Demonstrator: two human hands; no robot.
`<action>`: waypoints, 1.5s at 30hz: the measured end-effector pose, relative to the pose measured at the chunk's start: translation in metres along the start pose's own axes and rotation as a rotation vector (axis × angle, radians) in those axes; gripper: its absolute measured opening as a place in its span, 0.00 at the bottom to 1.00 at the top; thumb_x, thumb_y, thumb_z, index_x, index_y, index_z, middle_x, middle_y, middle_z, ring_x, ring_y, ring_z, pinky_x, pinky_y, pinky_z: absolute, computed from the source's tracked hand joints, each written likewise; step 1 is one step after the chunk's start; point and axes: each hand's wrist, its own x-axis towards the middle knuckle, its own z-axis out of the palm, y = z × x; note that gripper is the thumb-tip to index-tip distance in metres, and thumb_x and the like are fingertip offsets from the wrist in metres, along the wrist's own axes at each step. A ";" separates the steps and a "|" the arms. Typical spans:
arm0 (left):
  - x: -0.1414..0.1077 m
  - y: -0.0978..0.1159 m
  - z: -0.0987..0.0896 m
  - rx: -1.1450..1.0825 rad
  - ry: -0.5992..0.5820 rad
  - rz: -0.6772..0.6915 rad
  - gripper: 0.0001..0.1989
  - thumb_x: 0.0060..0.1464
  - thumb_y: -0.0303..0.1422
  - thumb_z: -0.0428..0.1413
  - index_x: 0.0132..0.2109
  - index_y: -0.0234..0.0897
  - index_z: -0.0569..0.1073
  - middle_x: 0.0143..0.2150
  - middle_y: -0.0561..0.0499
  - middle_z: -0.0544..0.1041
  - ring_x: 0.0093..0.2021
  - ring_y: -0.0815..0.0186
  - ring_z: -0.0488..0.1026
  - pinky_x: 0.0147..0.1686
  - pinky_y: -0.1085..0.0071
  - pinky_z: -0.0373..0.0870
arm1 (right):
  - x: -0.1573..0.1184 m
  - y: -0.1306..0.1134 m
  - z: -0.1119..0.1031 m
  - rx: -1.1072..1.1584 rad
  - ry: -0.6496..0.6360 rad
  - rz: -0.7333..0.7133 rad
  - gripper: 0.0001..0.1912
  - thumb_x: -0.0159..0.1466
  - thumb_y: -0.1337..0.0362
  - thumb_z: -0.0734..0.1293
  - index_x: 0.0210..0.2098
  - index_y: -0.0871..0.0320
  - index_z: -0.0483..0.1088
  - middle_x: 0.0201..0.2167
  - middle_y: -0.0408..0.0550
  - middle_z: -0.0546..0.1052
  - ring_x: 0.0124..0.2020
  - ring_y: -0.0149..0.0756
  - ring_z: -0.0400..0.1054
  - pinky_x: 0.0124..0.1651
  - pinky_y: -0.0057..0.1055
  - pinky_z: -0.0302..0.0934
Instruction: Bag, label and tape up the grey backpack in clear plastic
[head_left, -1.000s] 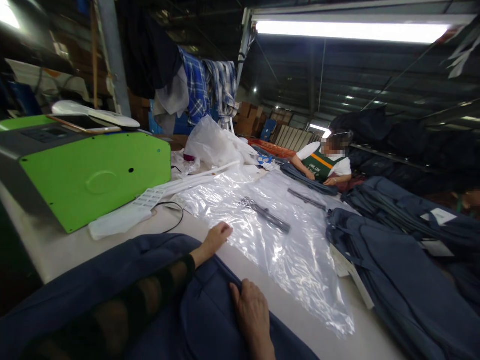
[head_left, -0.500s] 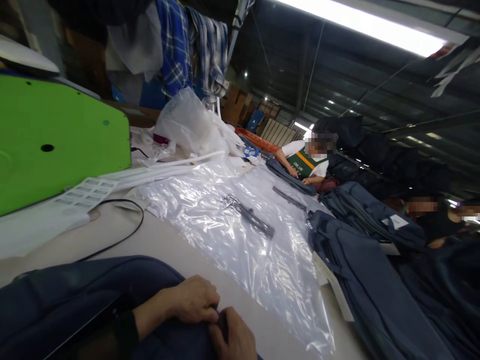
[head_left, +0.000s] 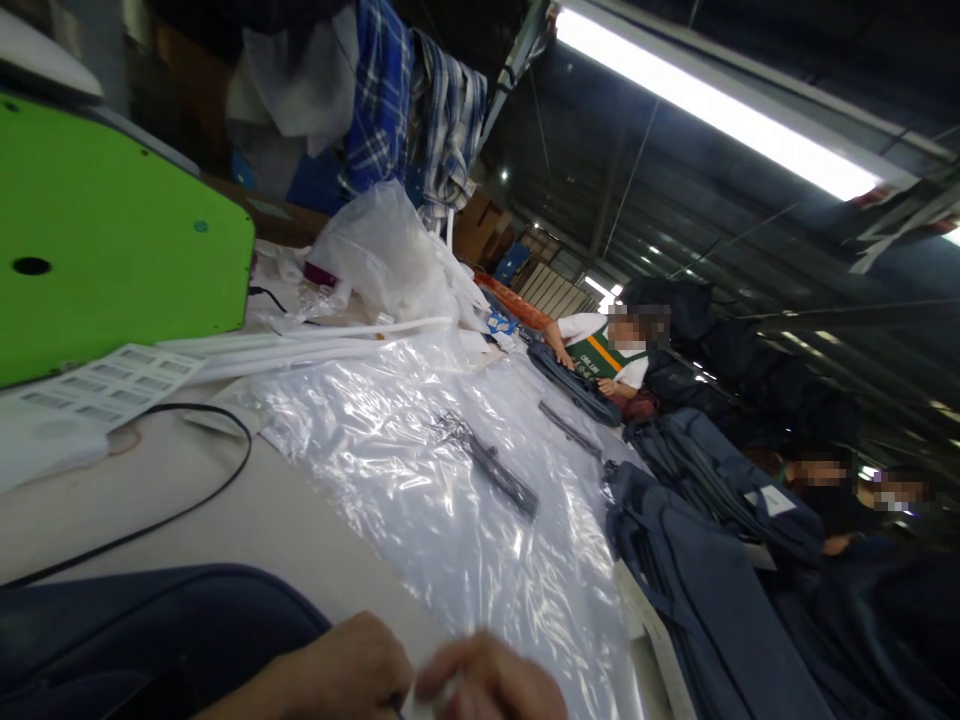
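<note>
A dark blue cloth article with a rounded, seamed edge lies along the near side of the table; I cannot tell its exact kind. Low in the view, my left hand is closed in front of this cloth, knuckles up. My right hand is beside it, bent inward and smeared by motion. The fingertips of both hands come close together at the bottom edge. Something small and pale shows between them, too blurred to name. Beyond the hands, a large clear plastic sheet covers much of the table.
Two dark strip-like bundles lie on the plastic. A green machine housing stands left, near a printed label sheet and a black cable. Stacked dark blue cloth articles line the right. A co-worker handles cloth at the far end.
The camera view has tilted, and the hands and near cloth sit lower in it. My right hand has turned and blurred; the pale thing now shows between the hands.
</note>
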 end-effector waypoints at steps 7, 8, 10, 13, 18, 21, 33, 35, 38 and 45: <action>-0.004 -0.001 -0.004 -0.113 -0.070 -0.068 0.12 0.47 0.32 0.52 0.37 0.38 0.78 0.41 0.45 0.79 0.45 0.52 0.73 0.46 0.59 0.66 | 0.015 0.043 0.033 0.019 -0.383 0.231 0.29 0.67 0.54 0.59 0.65 0.58 0.54 0.67 0.60 0.49 0.67 0.57 0.39 0.64 0.64 0.41; -0.004 -0.001 -0.005 -0.112 -0.080 -0.078 0.13 0.46 0.32 0.51 0.37 0.37 0.77 0.42 0.45 0.78 0.46 0.52 0.73 0.47 0.58 0.66 | 0.015 0.046 0.039 0.036 -0.393 0.259 0.30 0.68 0.54 0.58 0.65 0.61 0.52 0.67 0.60 0.48 0.67 0.56 0.38 0.64 0.63 0.39; -0.003 -0.001 -0.005 -0.110 -0.094 -0.098 0.13 0.46 0.32 0.50 0.37 0.37 0.76 0.43 0.45 0.78 0.47 0.52 0.72 0.47 0.58 0.64 | 0.014 0.050 0.047 0.115 -0.340 0.304 0.31 0.68 0.56 0.57 0.65 0.66 0.50 0.66 0.61 0.49 0.68 0.53 0.38 0.66 0.61 0.36; -0.002 -0.001 -0.003 -0.122 -0.094 -0.108 0.13 0.46 0.32 0.49 0.37 0.37 0.75 0.43 0.45 0.77 0.46 0.53 0.71 0.47 0.58 0.63 | 0.015 0.055 0.053 0.264 -0.233 0.364 0.26 0.67 0.63 0.59 0.63 0.64 0.57 0.65 0.57 0.55 0.67 0.49 0.43 0.67 0.57 0.36; 0.000 -0.006 0.001 -0.162 -0.076 -0.105 0.11 0.45 0.33 0.49 0.35 0.38 0.74 0.42 0.46 0.77 0.46 0.54 0.70 0.46 0.59 0.62 | 0.022 0.074 0.059 0.389 -0.118 0.494 0.28 0.58 0.64 0.67 0.58 0.62 0.65 0.59 0.58 0.65 0.61 0.49 0.58 0.63 0.51 0.52; 0.001 -0.007 0.002 -0.167 -0.068 -0.112 0.11 0.45 0.34 0.49 0.34 0.38 0.74 0.41 0.46 0.77 0.45 0.54 0.70 0.46 0.59 0.62 | 0.027 0.085 0.061 0.466 -0.042 0.511 0.31 0.52 0.69 0.67 0.57 0.61 0.66 0.53 0.53 0.72 0.55 0.44 0.67 0.58 0.41 0.62; 0.002 -0.006 0.000 -0.175 -0.066 -0.135 0.11 0.44 0.34 0.50 0.35 0.39 0.74 0.40 0.47 0.78 0.44 0.54 0.72 0.44 0.60 0.64 | 0.023 0.079 0.042 0.428 0.268 0.563 0.06 0.53 0.61 0.65 0.23 0.54 0.66 0.30 0.47 0.74 0.35 0.39 0.69 0.42 0.35 0.61; 0.000 -0.002 -0.006 -0.178 -0.076 -0.159 0.12 0.44 0.34 0.51 0.36 0.38 0.75 0.41 0.46 0.78 0.45 0.54 0.72 0.44 0.60 0.65 | 0.021 0.078 0.039 0.415 0.279 0.622 0.09 0.50 0.61 0.65 0.21 0.54 0.60 0.24 0.44 0.68 0.29 0.38 0.63 0.37 0.35 0.57; -0.004 0.005 -0.018 -0.178 -0.103 -0.153 0.15 0.45 0.35 0.52 0.40 0.38 0.77 0.43 0.45 0.78 0.46 0.54 0.72 0.45 0.62 0.66 | 0.020 0.077 0.036 0.455 0.223 0.680 0.13 0.45 0.60 0.67 0.21 0.53 0.56 0.21 0.41 0.62 0.26 0.37 0.57 0.34 0.35 0.52; -0.005 0.005 -0.023 -0.293 -0.052 -0.179 0.33 0.45 0.39 0.57 0.60 0.36 0.66 0.41 0.45 0.78 0.45 0.51 0.73 0.47 0.59 0.67 | 0.021 0.076 0.025 0.744 -0.064 0.628 0.11 0.42 0.59 0.65 0.24 0.55 0.59 0.22 0.40 0.63 0.28 0.35 0.58 0.32 0.31 0.53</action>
